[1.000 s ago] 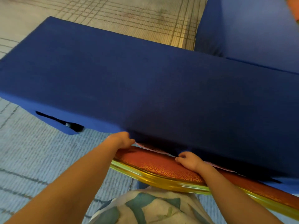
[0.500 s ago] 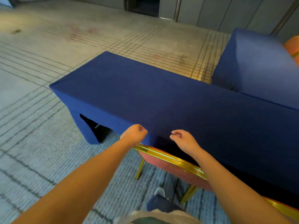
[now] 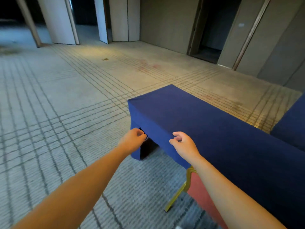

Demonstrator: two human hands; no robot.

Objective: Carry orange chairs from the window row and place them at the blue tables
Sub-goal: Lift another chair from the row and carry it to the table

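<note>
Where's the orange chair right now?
Head view, lower right: the orange chair is tucked against the blue table, mostly hidden under the right forearm, below the right hand.

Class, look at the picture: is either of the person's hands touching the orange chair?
Apart. The head view shows the left hand and right hand raised, loosely curled and holding nothing, with the orange chair lower, beside the blue table.

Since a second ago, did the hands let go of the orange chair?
Yes. Both the left hand and right hand rose off the chair, now empty above the blue table edge.
</note>
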